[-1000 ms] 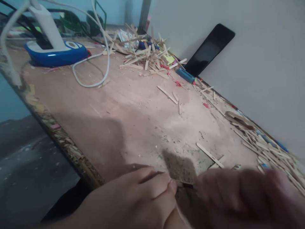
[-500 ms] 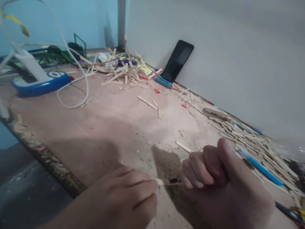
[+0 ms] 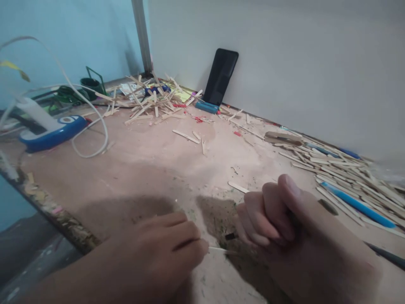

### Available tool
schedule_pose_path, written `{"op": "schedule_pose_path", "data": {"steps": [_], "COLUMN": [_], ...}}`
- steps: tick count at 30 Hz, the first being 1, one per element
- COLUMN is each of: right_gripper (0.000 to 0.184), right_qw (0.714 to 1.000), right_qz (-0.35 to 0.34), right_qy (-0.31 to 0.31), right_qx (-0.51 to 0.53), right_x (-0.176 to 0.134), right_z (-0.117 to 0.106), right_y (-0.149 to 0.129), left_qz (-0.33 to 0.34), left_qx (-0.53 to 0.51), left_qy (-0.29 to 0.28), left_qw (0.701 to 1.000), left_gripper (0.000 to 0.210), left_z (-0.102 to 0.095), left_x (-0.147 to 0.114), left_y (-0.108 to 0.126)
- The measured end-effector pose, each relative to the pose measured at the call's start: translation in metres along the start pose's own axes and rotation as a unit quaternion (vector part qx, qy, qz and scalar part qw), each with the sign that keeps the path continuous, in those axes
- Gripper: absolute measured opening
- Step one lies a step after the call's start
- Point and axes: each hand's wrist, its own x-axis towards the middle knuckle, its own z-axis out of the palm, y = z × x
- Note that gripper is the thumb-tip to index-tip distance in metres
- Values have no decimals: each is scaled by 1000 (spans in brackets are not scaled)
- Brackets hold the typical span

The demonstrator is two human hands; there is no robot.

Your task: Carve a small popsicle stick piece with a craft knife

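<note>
1. Grip: left hand [image 3: 164,247] is pinched on a thin wooden stick [image 3: 218,250]; right hand [image 3: 278,223] is fisted around a dark-tipped tool [image 3: 230,236].
2. Stick lies low on the worktop [image 3: 152,156], at 6 o'clock, between both hands.
3. Judged best: stick kept pressed flat, the tool worked away from the left fingertips [image 3: 199,249].

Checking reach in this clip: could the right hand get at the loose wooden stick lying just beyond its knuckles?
Probably yes. The stick lies flat on bare board just past the right hand, nothing between them. But that hand is fisted around a dark tool and would need freeing.
</note>
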Motion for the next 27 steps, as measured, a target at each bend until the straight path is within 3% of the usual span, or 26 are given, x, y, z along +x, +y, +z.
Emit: {"op": "schedule_pose_path", "data": {"steps": [5, 9, 13, 19, 27], "right_gripper": [79, 65, 58, 62, 72], "right_qw": [998, 998, 992, 987, 960], "right_qz": [29, -17, -42, -11, -90], "right_qy": [-30, 40, 86, 66, 123], "right_qx": [-40, -48, -82, -145, -237], "right_x": [4, 5, 4, 6, -17], "right_z": [-5, -11, -19, -20, -21], "right_y": [-5, 2, 0, -12, 6], "left_qz": [35, -14, -38, -18, -41], "left_qx": [-31, -18, 3, 9, 14], "left_qy": [15, 34, 17, 41, 5], "left_qw": [999, 999, 999, 999, 999], "left_gripper": [45, 41, 37, 40, 31], "left_z": [4, 5, 4, 11, 0], "left_x": [8, 4, -2, 2, -10], "left_y": [-20, -21, -16, -20, 1]}}
